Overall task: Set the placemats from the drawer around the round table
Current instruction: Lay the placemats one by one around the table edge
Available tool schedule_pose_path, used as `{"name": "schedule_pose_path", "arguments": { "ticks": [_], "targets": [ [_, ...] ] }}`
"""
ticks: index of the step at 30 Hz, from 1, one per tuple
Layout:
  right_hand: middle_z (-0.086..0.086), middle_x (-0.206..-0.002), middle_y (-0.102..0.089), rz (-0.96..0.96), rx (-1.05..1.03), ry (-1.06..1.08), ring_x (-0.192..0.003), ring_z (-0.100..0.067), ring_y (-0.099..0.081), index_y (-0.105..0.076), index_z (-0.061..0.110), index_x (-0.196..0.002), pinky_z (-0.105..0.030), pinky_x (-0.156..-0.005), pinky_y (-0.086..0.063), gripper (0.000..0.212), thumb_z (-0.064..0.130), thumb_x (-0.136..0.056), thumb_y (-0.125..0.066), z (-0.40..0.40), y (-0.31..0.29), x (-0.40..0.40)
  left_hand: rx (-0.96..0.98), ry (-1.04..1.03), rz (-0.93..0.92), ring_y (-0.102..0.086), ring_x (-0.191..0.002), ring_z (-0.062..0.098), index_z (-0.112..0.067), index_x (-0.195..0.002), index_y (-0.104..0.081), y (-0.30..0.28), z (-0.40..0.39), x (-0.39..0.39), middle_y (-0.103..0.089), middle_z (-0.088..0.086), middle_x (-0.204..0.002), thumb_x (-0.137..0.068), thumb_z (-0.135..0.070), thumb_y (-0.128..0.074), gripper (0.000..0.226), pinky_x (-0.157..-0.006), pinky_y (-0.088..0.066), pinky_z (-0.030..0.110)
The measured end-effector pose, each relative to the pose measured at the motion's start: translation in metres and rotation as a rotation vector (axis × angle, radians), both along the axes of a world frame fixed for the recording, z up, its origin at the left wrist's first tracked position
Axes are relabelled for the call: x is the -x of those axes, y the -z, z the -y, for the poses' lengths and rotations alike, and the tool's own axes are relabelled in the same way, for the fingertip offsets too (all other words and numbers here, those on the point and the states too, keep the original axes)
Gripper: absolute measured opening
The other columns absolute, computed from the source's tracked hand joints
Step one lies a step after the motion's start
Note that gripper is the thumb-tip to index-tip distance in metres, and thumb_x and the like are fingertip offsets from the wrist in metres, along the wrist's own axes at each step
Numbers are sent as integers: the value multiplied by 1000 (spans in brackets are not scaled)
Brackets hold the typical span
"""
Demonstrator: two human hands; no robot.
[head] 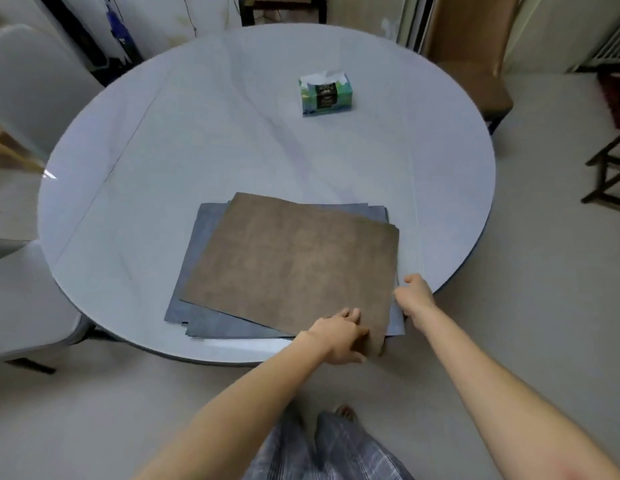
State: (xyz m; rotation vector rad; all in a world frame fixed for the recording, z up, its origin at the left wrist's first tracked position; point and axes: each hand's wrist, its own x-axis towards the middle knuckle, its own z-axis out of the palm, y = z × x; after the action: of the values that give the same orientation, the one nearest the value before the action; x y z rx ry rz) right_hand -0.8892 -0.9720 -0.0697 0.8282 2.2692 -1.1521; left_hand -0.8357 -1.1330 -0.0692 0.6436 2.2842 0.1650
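A stack of placemats lies on the near part of the round pale table [197, 140]. The top placemat [287, 261] is brown; several grey-blue placemats [194, 244] are fanned out beneath it. My left hand [339, 336] pinches the near right corner of the brown placemat, thumb under its edge. My right hand [416, 296] holds the right edge of the stack near the table's rim, its fingers curled onto the mats.
A green tissue pack [325, 93] stands on the far part of the table. A brown chair [474, 57] is tucked in at the far right, grey chairs [27, 299] stand at the left, and a dark folding stand [610, 168] is at the right.
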Motion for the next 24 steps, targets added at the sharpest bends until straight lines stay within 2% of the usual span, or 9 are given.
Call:
{"name": "schedule_pose_path", "arguments": {
  "ticks": [1,3,4,6,10,14,18,21,24],
  "targets": [
    [-17,-132,-50,-8,-58,-59,-117,-34,-50,-45,1,-131,-36,-92,-44,40,2,-91,-46,-4,1,-3,19,31,65,-26,-143,27,-18,-144,-38,2,0,5,-24,10,-157,-91,-44,-57,61,-107,-38,44],
    [-16,-138,-46,-72,-100,-172,-124,-31,-47,-38,3,-139,-31,-92,-40,45,9,-95,-47,-10,4,-5,-64,-61,58,-47,-129,27,-18,-133,-52,-1,8,19,-49,7,-142,-91,-45,-57,50,-95,-44,35],
    [-15,-139,-46,-112,-113,-192,-125,-30,-46,-38,3,-139,-31,-93,-40,45,12,-96,-47,-11,4,-3,-123,-155,27,-56,-120,25,-19,-130,-56,-4,15,28,-59,5,-132,-93,-43,-55,44,-92,-46,32],
    [-15,-140,-45,-198,-120,-175,-126,-29,-46,-40,4,-138,-31,-96,-38,44,17,-97,-47,-12,4,4,-188,-357,-67,-60,-115,21,-18,-129,-59,-9,38,45,-64,2,-126,-94,-38,-53,41,-96,-48,31],
    [-13,-137,-47,-196,-20,-54,-120,-27,-49,-38,4,-138,-25,-84,-37,46,18,-96,-49,3,1,34,-309,-778,-204,-64,-108,20,-11,-119,-66,-14,89,67,-68,6,-119,-93,-24,-57,30,-94,-47,28],
    [-17,-135,-46,-78,65,145,-117,-34,-50,-33,3,-135,-36,-92,-47,55,19,-88,-56,31,12,58,-301,-1018,-298,-58,-117,24,-12,-125,-62,-9,132,84,-62,8,-129,-92,-22,-54,34,-99,-45,33],
    [-24,-141,-35,22,-119,243,-128,-40,-37,-29,2,-137,-48,-102,-39,64,22,-86,-63,49,22,68,-138,-1104,-296,-48,-127,32,-10,-140,-45,2,170,101,-44,14,-144,-92,-23,-54,51,-103,-42,42],
    [-27,-141,-36,66,-201,322,-129,-41,-36,-32,-1,-136,-48,-104,-35,67,22,-84,-67,50,21,76,-23,-1138,-259,-38,-132,37,-7,-140,-36,10,189,111,-34,18,-147,-90,-25,-55,56,-108,-36,47],
    [-25,-135,-42,32,-345,287,-124,-40,-41,-48,-3,-127,-45,-101,-40,52,17,-83,-66,49,19,79,10,-1154,-182,-34,-134,39,-8,-141,-29,20,201,119,-32,20,-146,-88,-29,-57,65,-111,-31,51]
  ]
}}
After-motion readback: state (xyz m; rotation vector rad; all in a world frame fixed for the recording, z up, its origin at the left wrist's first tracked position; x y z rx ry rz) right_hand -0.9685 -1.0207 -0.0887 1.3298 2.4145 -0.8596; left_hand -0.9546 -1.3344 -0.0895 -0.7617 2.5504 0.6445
